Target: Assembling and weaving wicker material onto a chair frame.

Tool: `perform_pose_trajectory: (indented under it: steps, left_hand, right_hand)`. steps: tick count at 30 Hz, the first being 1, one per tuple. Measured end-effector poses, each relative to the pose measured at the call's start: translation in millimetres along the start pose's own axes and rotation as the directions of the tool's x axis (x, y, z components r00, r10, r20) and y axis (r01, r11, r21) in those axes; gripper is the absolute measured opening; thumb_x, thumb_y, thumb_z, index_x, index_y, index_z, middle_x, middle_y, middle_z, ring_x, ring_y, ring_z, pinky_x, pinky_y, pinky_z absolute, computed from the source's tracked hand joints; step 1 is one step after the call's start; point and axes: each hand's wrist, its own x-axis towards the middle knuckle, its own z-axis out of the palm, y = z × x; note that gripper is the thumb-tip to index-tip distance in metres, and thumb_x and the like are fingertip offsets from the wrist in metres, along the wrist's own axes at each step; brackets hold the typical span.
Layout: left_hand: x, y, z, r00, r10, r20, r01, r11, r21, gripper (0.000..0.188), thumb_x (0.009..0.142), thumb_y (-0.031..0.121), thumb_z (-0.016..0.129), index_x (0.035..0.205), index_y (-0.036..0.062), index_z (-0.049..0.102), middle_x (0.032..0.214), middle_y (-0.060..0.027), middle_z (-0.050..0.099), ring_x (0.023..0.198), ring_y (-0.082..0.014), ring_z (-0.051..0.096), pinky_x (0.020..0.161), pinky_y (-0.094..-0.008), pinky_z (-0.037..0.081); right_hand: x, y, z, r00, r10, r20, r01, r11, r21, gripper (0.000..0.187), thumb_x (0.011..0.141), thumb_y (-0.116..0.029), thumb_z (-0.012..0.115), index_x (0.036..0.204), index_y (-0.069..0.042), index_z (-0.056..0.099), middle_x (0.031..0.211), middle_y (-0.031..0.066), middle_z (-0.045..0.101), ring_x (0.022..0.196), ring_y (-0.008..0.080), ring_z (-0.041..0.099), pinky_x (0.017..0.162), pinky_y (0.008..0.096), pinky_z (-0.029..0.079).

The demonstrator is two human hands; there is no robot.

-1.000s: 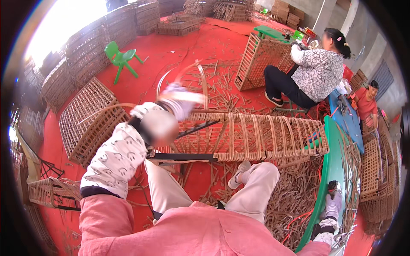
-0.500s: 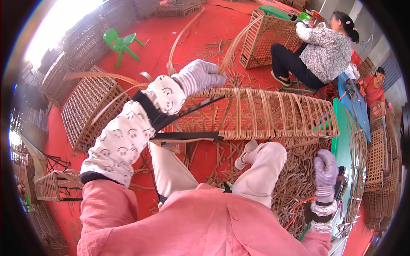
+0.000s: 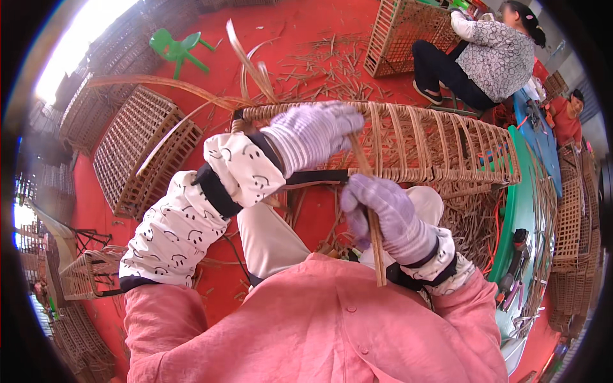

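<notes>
1. Head view: the person's right hand point(image 3: 389, 214), in a pale lilac glove, is closed around a flat cane strip point(image 3: 369, 191). The strip passes through the fist, its lower end pointing down toward the pink apron and its upper end rising to the wicker frame.
2. The left hand point(image 3: 316, 131), gloved alike, is curled over the top rail of the long wicker cage point(image 3: 440, 143) and seems to pinch the strip's upper end there; whether it clamps the strip or only the rail cannot be told.
3. The strip's long axis runs nearly straight up and down in the picture, tilted a little leftward at the top. The cage's long axis runs across it, left to right, over the person's knees.
4. From the right hand's grip, the cage lies up and ahead, just beyond the fist. The left hand is the nearer one to the cage, touching it; the right hand is just short of it.
5. Counts: two gloved hands, one strip in hand, one cage on the lap.
6. Around them: another finished cage point(image 3: 137, 150) on the red floor point(image 3: 306, 25) to the left, a green plastic chair point(image 3: 175, 48), loose cane scraps, and a seated person point(image 3: 485, 54) at a further cage point(image 3: 399, 32).
</notes>
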Motion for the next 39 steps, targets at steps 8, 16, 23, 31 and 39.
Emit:
perform_pose_trajectory:
  steps: [8, 16, 23, 31, 39]
  left_hand:
    - [24, -23, -5, 0.929, -0.358, 0.093, 0.341, 0.926, 0.163, 0.032, 0.086, 0.032, 0.052, 0.111, 0.0144, 0.060, 0.106, -0.0060, 0.063, 0.096, -0.0292, 0.060, 0.080, -0.0397, 0.051]
    - [23, -23, -2, 0.945, -0.326, 0.007, 0.324, 0.940, 0.104, 0.028, 0.085, 0.030, 0.051, 0.106, 0.0134, 0.061, 0.101, -0.0092, 0.062, 0.095, -0.0307, 0.059, 0.080, -0.0423, 0.049]
    - [-24, 27, -2, 0.975, -0.214, -0.059, 0.195, 0.953, -0.231, 0.025, 0.083, 0.032, 0.057, 0.088, 0.0069, 0.060, 0.081, -0.0167, 0.061, 0.080, -0.0369, 0.059, 0.067, -0.0453, 0.048]
    - [-32, 39, 22, 0.925, -0.318, 0.210, 0.380, 0.793, -0.475, 0.032, 0.079, 0.035, 0.067, 0.082, 0.0035, 0.064, 0.068, -0.0192, 0.059, 0.066, -0.0374, 0.059, 0.056, -0.0415, 0.046]
    - [-28, 40, 20, 0.965, -0.231, 0.126, 0.263, 0.845, -0.466, 0.026, 0.078, 0.024, 0.068, 0.075, -0.0008, 0.062, 0.063, -0.0164, 0.059, 0.057, -0.0303, 0.060, 0.052, -0.0367, 0.046]
  right_hand:
    - [-25, 29, 9, 0.973, -0.230, -0.024, 0.227, 0.971, -0.073, 0.047, 0.096, -0.041, 0.039, 0.068, -0.006, 0.050, 0.053, 0.0041, 0.048, 0.041, 0.0121, 0.047, 0.040, 0.0235, 0.039]
    - [-15, 50, 13, 0.999, 0.051, 0.011, -0.051, 0.998, -0.043, 0.050, 0.094, -0.044, 0.043, 0.069, -0.002, 0.056, 0.054, 0.0065, 0.054, 0.045, 0.0119, 0.053, 0.041, 0.0246, 0.040]
    - [-8, 78, -8, 1.000, -0.005, 0.015, 0.002, 0.988, 0.151, 0.036, 0.093, -0.037, 0.050, 0.081, -0.005, 0.060, 0.064, 0.0034, 0.057, 0.057, 0.0098, 0.054, 0.052, 0.0240, 0.044]
    - [38, 125, -10, 0.989, -0.127, -0.081, 0.083, 0.908, -0.411, 0.020, 0.091, -0.026, 0.055, 0.090, -0.006, 0.059, 0.076, 0.0050, 0.062, 0.068, 0.0155, 0.058, 0.063, 0.0282, 0.046]
    - [23, 85, -7, 0.987, -0.159, 0.028, 0.156, 0.985, 0.077, 0.024, 0.095, -0.027, 0.049, 0.094, -0.003, 0.053, 0.075, 0.0014, 0.055, 0.070, 0.0096, 0.054, 0.059, 0.0259, 0.045]
